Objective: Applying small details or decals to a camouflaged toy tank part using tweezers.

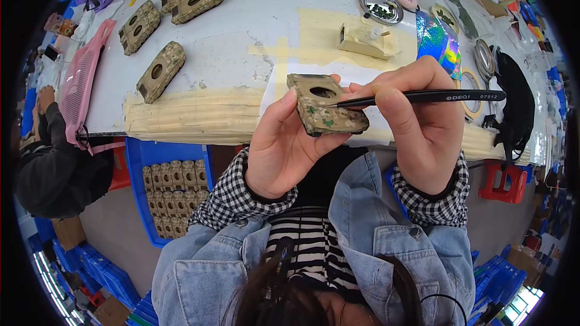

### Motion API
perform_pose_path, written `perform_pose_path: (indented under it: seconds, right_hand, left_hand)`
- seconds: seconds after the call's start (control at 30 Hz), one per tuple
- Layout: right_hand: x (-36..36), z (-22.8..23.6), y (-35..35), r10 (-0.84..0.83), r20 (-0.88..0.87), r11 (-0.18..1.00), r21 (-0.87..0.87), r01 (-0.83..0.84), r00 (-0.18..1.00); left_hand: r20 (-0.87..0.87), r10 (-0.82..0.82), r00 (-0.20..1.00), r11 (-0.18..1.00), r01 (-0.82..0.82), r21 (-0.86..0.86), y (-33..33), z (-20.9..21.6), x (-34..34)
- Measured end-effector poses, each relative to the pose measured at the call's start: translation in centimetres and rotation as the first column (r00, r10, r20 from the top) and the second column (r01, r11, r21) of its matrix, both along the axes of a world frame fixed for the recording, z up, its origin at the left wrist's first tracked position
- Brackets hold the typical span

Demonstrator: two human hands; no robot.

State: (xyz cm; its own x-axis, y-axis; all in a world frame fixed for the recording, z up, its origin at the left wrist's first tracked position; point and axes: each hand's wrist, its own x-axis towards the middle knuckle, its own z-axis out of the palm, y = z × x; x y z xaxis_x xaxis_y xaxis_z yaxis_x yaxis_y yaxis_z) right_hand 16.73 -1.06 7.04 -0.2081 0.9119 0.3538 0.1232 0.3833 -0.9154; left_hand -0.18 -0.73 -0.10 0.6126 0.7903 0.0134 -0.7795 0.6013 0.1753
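My left hand is closed round a camouflage model tank hull, tilted, with a round hole in its top. In my right hand is a pair of black tweezers, pinched between thumb and fingers. Their fine tip points left and lies at the hull's top surface, near the hole. Whether the tip grips anything is too small to tell. Just beyond my hands, a pale block with a small stub on top rests on masking tape. A round metal dish holding small dark green pieces stands behind it.
Several similar hulls lie on the white table at the left and back. A blue crate below holds rows more. At left are a pink mesh bag and another person's dark sleeve. A tape roll and black cloth lie right.
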Motion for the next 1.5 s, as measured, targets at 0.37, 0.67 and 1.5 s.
perform_pose_path:
  seconds: [0.37, 0.67, 1.5]
  right_hand:
    - [0.12, -0.17, -0.04, -0.017, -0.016, 1.0, -0.011, 0.017, 1.0]
    - [0.09, -0.24, 0.05, -0.02, -0.025, 1.0, -0.022, 0.019, 0.999]
    - [0.17, -0.49, 0.11, -0.008, 0.087, 0.994, 0.106, -0.001, 0.996]
  left_hand:
    - [-0.044, -0.007, 0.999, 1.0, 0.006, -0.017, 0.05, 0.24, 0.04]
    - [0.006, 0.001, 1.0, 0.997, -0.001, -0.083, 0.06, -0.01, 0.11]
    - [0.026, -0.013, 1.0, 1.0, 0.014, -0.027, 0.19, -0.1, -0.06]
